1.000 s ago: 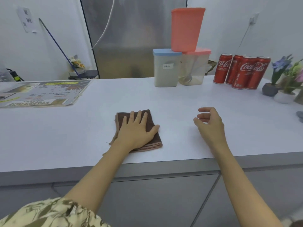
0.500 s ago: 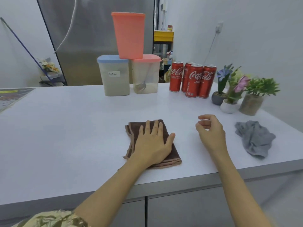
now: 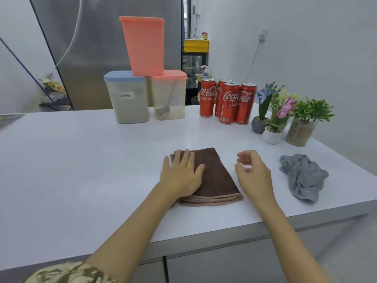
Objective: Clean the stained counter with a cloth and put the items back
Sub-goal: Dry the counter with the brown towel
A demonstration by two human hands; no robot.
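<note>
Pressing flat left hand (image 3: 182, 176) on brown cloth (image 3: 214, 176), covering its left part; right hand (image 3: 253, 174) loosely curled, seemingly empty.

A folded brown terry cloth (image 3: 214, 174) with pinkish edging, a crumpled grey rag (image 3: 304, 176), red cans (image 3: 230, 103), a white surface (image 3: 81, 170), a camouflage-patterned sleeve (image 3: 67, 273).

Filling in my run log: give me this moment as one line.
left hand: flat on folded brown cloth | right hand: loosely curled, empty | white counter: no stain visible
</note>
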